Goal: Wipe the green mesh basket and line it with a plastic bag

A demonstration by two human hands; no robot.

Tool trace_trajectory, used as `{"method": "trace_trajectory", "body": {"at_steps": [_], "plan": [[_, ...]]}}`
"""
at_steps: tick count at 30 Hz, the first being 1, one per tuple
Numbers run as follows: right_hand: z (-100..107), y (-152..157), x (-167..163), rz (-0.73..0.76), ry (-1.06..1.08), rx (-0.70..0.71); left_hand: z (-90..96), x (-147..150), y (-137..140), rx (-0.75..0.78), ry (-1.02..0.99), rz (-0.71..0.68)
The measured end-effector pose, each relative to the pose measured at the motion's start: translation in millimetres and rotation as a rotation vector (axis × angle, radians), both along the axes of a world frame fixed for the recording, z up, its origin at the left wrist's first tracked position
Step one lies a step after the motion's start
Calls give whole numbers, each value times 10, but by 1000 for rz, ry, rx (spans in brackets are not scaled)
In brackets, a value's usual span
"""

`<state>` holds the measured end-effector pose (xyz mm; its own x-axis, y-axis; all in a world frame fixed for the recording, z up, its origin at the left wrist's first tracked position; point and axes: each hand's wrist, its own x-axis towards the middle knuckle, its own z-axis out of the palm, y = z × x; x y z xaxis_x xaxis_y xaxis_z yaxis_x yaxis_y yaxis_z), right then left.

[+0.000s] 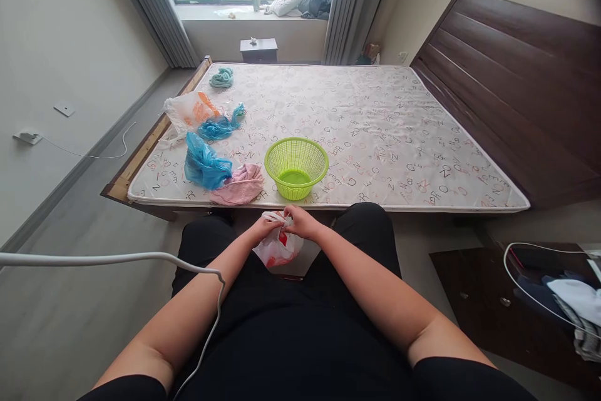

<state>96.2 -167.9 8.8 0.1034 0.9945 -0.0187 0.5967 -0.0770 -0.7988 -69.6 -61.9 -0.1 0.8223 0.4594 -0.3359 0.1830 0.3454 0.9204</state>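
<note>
Between my knees hangs a white plastic bag with red print, its top gathered in both hands. My left hand is closed on one side of the bag's top. Across from it, my right hand pinches the other side near the handles. What lies inside the bag cannot be made out. Just beyond my hands, a green plastic basket stands upright on the mattress. Left of the basket lie a pink towel and a crumpled blue plastic bag.
The mattress spans the bed before me. Farther left are a second blue bag, a white-and-orange bag and a teal cloth. A white cable crosses above my left forearm. At right stands a dark nightstand.
</note>
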Motion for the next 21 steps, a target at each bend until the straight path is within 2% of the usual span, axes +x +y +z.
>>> {"method": "trace_trajectory", "body": {"at_steps": [4,9,12,17,21], "plan": [[20,-25,-31,61,-14,-118,-19,3,2,48,44,-36],[82,-49,-59,68,-185,-306,-13,-1,26,192,71,-89],[92,-52,-67,96,-254,-375,-13,1,20,220,41,-89],[102,-50,-66,77,-257,-373,-8,12,-16,221,8,-76],[102,-50,-51,-6,-279,-322,43,21,-25,255,-4,-34]]}}
